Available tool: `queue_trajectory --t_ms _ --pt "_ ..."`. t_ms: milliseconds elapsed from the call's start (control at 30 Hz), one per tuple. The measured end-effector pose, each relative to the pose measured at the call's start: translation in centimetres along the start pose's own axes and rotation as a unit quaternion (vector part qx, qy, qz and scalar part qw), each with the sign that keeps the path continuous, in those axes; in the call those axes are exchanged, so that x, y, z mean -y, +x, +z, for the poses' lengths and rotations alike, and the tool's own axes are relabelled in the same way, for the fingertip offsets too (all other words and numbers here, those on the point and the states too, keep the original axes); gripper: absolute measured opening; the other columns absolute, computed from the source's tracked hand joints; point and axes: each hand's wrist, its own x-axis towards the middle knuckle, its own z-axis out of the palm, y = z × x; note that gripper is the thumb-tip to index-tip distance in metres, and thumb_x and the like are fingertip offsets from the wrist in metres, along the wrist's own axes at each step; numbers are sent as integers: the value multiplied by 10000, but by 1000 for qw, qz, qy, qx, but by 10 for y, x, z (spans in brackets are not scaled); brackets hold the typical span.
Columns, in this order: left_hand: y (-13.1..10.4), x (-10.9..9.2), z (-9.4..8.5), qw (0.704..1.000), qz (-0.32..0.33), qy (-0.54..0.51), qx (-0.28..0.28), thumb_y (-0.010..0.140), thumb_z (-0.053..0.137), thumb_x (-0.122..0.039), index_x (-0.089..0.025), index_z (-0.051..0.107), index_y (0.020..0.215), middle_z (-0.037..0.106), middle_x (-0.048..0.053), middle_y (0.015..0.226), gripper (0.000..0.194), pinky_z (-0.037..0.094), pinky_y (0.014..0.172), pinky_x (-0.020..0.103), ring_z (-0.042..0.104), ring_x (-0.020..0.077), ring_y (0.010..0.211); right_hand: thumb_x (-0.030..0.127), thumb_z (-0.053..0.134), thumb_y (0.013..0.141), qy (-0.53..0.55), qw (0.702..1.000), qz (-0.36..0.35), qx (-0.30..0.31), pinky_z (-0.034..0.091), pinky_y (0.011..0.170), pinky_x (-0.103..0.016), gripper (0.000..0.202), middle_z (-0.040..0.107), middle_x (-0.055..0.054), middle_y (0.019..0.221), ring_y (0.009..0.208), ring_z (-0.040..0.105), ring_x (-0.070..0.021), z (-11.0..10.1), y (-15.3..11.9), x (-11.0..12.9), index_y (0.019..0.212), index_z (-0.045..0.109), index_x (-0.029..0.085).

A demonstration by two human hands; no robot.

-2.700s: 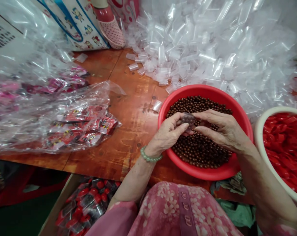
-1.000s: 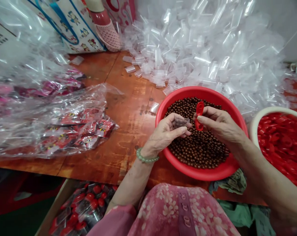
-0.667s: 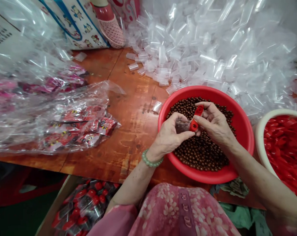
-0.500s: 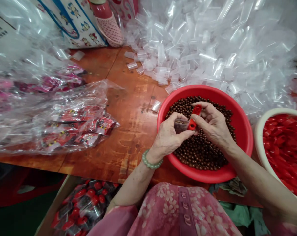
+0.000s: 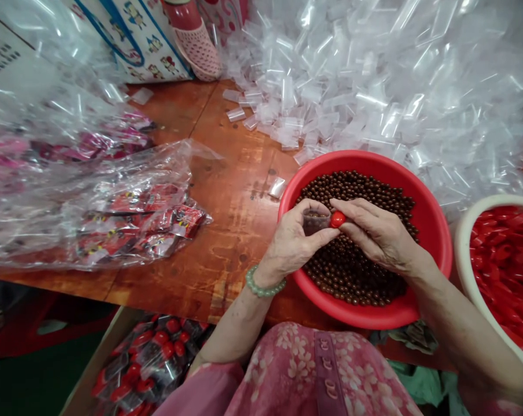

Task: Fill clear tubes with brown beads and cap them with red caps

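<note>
My left hand is closed round a small clear plastic container, held sideways, with its wall between thumb and fingers. A glossy red cap sits at the container's right end. Against that cap press the fingertips of my right hand, thumb below and fingers above. Both hands are over a red basin full of shiny brown balls. Whether any balls are inside the container is hard to make out.
Behind the basin rises a heap of clear plastic pieces. Red caps fill a white tub on the right. Bagged red packets lie on the left. Below the table edge, a box holds several red-capped containers.
The red cap stood open with its lid flipped up; now its lid is folded down and a smooth red end shows. My right hand has lowered and flattened over it.
</note>
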Motion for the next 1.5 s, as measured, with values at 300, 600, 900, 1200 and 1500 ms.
queue_trajectory --t_ms 300,600,900,1200,1500 --pt "3 4 -5 999 -7 -5 50 760 844 -310 -178 634 988 672 6 888 337 506 823 277 627 130 821 258 633 989 23 999 33 -10 624 843 -319 233 765 -79 1042 930 741 -188 -9 1 1 1204 722 245" --pt "1 6 2 995 0 84 52 789 784 -273 -152 750 1024 755 34 909 266 542 882 307 698 189 892 316 785 896 203 942 172 -204 621 792 -261 163 779 -2 976 853 746 -142 8 10 24 1049 760 265" --pt "2 12 -1 994 32 63 84 864 712 -291 -160 712 1008 645 4 878 195 482 796 264 570 133 816 255 768 907 145 958 142 -202 625 786 -325 156 803 -6 954 833 755 -169 18 10 30 1060 781 281" --pt "2 6 -2 994 29 41 96 853 697 -284 -154 663 927 591 -5 840 153 428 741 255 495 110 770 216 767 901 129 963 134 -197 628 778 -316 165 801 -5 950 832 756 -166 15 12 30 1059 769 267" --pt "2 7 -2 993 52 45 96 856 678 -263 -155 686 993 649 16 920 175 463 815 282 555 140 848 176 760 899 125 965 109 -205 609 748 -294 184 787 4 941 815 741 -152 23 12 30 1054 749 275"
